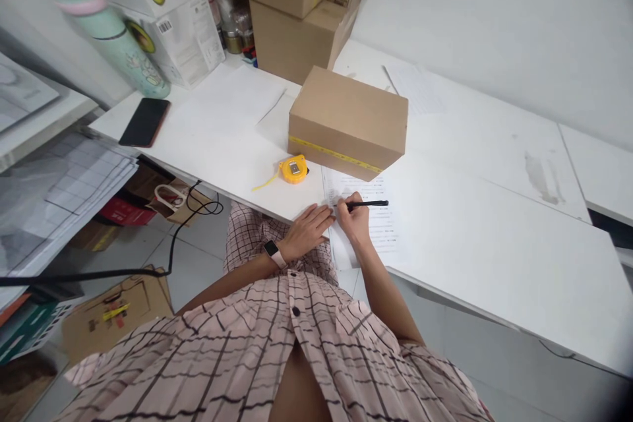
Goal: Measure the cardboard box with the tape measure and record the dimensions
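My right hand [353, 214] is closed around a black pen [370, 203], its tip down at the left side of a printed sheet [383, 231]. Flat beside it, with fingers stretched out, my left hand [309, 231] rests at the table edge and the paper's left margin. A smartwatch [271, 249] is on my left wrist. Just beyond the hands lies a yellow tape measure [293, 169] with a short length of tape pulled out. A closed cardboard box [346, 120] with a yellow strip along its side covers the far end of the sheet.
On the white table [484, 211] are a dark phone [145, 122], a mint green bottle [116, 46] and loose papers [237, 99]. Larger cartons [291, 39] stand against the wall. Below on the left, a black cable [173, 244] hangs over boxes and flattened cardboard [119, 313].
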### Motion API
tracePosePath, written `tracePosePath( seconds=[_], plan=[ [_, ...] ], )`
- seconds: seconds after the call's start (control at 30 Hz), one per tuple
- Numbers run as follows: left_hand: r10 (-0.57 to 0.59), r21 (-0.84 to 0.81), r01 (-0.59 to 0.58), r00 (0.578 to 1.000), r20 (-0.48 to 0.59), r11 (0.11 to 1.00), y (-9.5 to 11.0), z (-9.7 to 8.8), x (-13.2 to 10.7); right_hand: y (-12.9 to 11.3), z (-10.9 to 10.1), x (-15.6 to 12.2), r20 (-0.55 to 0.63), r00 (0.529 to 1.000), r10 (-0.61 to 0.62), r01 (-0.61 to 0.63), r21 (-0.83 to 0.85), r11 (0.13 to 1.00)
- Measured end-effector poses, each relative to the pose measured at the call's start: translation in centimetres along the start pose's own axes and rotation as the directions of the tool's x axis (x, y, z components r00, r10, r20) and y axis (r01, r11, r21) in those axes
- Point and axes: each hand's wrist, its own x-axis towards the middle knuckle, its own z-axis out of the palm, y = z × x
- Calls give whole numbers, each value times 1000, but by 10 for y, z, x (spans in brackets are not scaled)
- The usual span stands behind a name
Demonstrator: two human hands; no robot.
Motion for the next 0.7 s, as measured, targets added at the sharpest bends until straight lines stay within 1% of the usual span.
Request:
tracePosePath(
  seconds=[0.23,0.47,0.7],
  plan=[
    [11,13,-11,1000,-20,1000,1,-1,0,0,0,0,-32,999,19,-19,18,1000],
    [-2,3,2,1000,-8,1000,1,-2,1,2,0,0,-9,1000,-5,6,10,1000],
    [6,19,-6,1000,-10,1000,1,-2,1,0,0,-1,-7,1000,5,-5,17,1000]
  ],
)
